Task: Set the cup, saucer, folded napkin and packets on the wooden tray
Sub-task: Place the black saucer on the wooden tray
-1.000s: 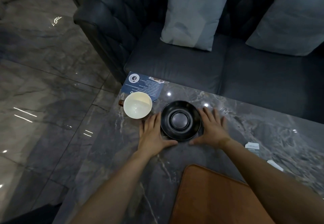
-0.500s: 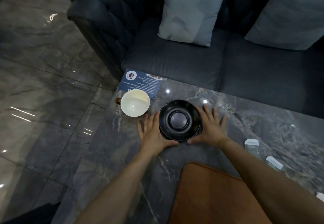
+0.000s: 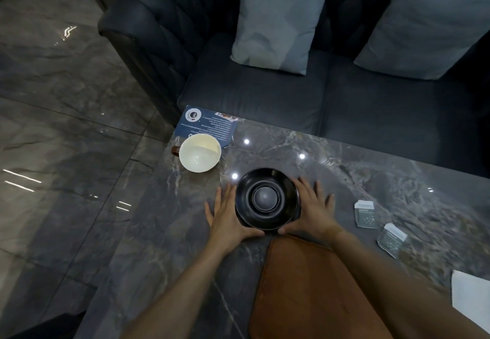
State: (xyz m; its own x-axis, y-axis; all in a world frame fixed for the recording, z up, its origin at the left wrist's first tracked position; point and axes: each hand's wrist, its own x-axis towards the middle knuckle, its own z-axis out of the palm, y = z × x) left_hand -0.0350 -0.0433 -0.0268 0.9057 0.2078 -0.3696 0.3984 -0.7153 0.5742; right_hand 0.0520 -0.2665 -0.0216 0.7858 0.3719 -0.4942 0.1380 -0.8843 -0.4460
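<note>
My two hands hold a black saucer (image 3: pixel 266 198) by its sides just above the marble table (image 3: pixel 384 176). My left hand (image 3: pixel 228 219) is at its left rim and my right hand (image 3: pixel 313 214) at its right rim, both thumbs curled round the near edge. The saucer hangs just beyond the far edge of the wooden tray (image 3: pixel 313 299). A white cup (image 3: pixel 200 153) with a brown handle stands at the table's far left corner. Two packets (image 3: pixel 366 214) (image 3: pixel 392 239) lie to the right. The white folded napkin (image 3: pixel 472 296) is at the right frame edge.
A blue printed leaflet (image 3: pixel 209 123) lies under the cup's far side, at the table corner. A dark sofa (image 3: pixel 265 94) with two grey cushions runs along the table's far edge. Glossy stone floor lies to the left.
Both hands have drawn the saucer toward me, away from the cup and up to the tray's far edge. The view has shifted, so the packets and napkin now show.
</note>
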